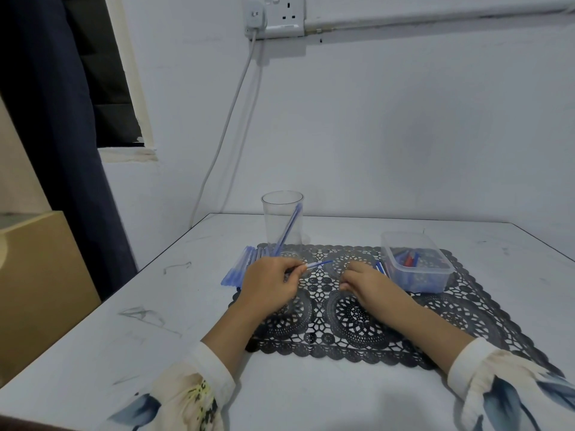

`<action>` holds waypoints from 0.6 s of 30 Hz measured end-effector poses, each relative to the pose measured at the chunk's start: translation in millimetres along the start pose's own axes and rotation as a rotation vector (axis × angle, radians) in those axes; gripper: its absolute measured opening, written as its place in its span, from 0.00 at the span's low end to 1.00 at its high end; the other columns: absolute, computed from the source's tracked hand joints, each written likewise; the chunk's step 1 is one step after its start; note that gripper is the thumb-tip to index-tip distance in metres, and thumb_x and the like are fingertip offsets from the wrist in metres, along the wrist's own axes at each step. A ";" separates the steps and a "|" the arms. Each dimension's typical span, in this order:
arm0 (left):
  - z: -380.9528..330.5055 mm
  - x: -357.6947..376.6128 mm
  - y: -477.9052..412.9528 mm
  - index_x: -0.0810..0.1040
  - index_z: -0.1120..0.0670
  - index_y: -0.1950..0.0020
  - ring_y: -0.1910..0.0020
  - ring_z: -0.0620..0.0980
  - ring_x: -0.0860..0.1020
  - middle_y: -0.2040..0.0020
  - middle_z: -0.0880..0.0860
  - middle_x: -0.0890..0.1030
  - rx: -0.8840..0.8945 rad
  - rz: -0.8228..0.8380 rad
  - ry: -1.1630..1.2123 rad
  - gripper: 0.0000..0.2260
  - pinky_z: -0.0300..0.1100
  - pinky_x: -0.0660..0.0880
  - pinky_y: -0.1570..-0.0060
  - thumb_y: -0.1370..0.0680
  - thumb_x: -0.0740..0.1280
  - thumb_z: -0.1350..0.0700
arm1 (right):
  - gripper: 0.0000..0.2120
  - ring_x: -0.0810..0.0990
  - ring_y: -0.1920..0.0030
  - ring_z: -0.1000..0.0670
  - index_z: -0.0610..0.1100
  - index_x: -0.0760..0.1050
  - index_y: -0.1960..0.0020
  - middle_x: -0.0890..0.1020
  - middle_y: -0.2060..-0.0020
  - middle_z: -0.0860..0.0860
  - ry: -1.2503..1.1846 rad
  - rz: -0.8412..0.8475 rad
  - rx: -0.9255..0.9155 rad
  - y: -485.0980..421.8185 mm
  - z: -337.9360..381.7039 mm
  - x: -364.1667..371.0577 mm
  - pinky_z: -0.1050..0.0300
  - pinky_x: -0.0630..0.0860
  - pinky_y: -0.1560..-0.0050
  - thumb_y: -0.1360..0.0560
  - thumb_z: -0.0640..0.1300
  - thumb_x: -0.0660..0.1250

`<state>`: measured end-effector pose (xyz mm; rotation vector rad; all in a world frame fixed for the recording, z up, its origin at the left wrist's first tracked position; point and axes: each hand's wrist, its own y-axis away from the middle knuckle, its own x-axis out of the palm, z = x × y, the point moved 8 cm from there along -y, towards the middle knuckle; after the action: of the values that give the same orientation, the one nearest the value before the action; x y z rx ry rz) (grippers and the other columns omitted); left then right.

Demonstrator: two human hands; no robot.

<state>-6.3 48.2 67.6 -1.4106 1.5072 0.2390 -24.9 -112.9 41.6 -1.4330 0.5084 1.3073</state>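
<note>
While closed, left grip (pixel 270 281) on refill (pixel 320 264)

One cup (pixel 281 223), one tub (pixel 418 279), two hands (pixel 270 284) (pixel 368 283)

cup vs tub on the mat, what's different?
The cup stands tall and round; the tub is low and rectangular. The cup holds one blue pen leaning against its wall; the tub holds small red and blue pieces. The cup sits at the mat's far edge, the tub on its right side. Both are clear plastic, open-topped.
</note>
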 end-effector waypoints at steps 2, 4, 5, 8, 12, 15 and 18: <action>-0.2 0.3 -0.1 0.81 0.48 0.43 0.52 0.44 0.80 0.51 0.46 0.84 0.001 0.003 -0.001 0.11 0.42 0.77 0.49 0.22 0.64 0.50 | 0.11 0.74 0.52 0.48 0.36 0.79 0.50 0.75 0.56 0.47 -0.005 0.030 0.016 -0.6 -1.5 2.6 0.65 0.62 0.54 0.23 0.43 0.63; -0.3 0.5 -0.3 0.81 0.48 0.42 0.52 0.43 0.80 0.51 0.46 0.84 0.002 0.007 0.000 0.11 0.42 0.77 0.49 0.22 0.64 0.50 | 0.10 0.76 0.52 0.48 0.38 0.80 0.47 0.76 0.54 0.46 -0.013 0.059 0.035 -0.8 -2.5 4.8 0.68 0.62 0.54 0.23 0.42 0.64; -0.4 0.3 -0.2 0.81 0.48 0.42 0.52 0.43 0.80 0.51 0.46 0.84 0.002 0.007 0.002 0.11 0.41 0.77 0.49 0.22 0.64 0.50 | 0.10 0.76 0.52 0.48 0.39 0.80 0.46 0.77 0.53 0.45 -0.016 0.066 0.037 -0.6 -2.8 5.6 0.68 0.62 0.54 0.23 0.41 0.64; -0.6 -0.2 0.4 0.81 0.49 0.43 0.51 0.43 0.80 0.51 0.46 0.84 0.006 0.005 0.014 0.11 0.40 0.77 0.49 0.22 0.64 0.50 | 0.10 0.77 0.51 0.48 0.41 0.80 0.44 0.79 0.52 0.46 -0.019 0.084 0.039 0.6 -3.8 7.4 0.67 0.65 0.52 0.24 0.40 0.64; -0.4 1.0 0.0 0.81 0.48 0.43 0.52 0.43 0.80 0.52 0.46 0.84 0.005 0.012 0.012 0.11 0.43 0.77 0.50 0.22 0.64 0.50 | 0.11 0.77 0.50 0.48 0.41 0.80 0.43 0.78 0.51 0.45 -0.020 0.091 0.020 0.9 -1.6 8.3 0.66 0.65 0.50 0.24 0.41 0.64; -0.8 1.4 -0.2 0.81 0.48 0.44 0.53 0.44 0.80 0.53 0.46 0.84 0.005 0.016 0.005 0.11 0.44 0.78 0.51 0.22 0.64 0.50 | 0.13 0.75 0.50 0.50 0.43 0.79 0.42 0.77 0.51 0.47 -0.029 0.107 0.019 2.1 1.6 7.6 0.64 0.68 0.47 0.23 0.45 0.63; -1.5 1.2 0.6 0.81 0.48 0.44 0.53 0.44 0.80 0.52 0.47 0.84 0.002 0.020 -0.008 0.11 0.43 0.77 0.51 0.22 0.64 0.49 | 0.14 0.74 0.52 0.54 0.44 0.79 0.42 0.77 0.51 0.50 -0.032 0.043 0.043 3.8 2.1 -1.2 0.60 0.71 0.46 0.22 0.50 0.62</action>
<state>-7.3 46.5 67.1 -1.3919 1.5156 0.2550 -29.4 -112.7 41.4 -1.3700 0.5458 1.3437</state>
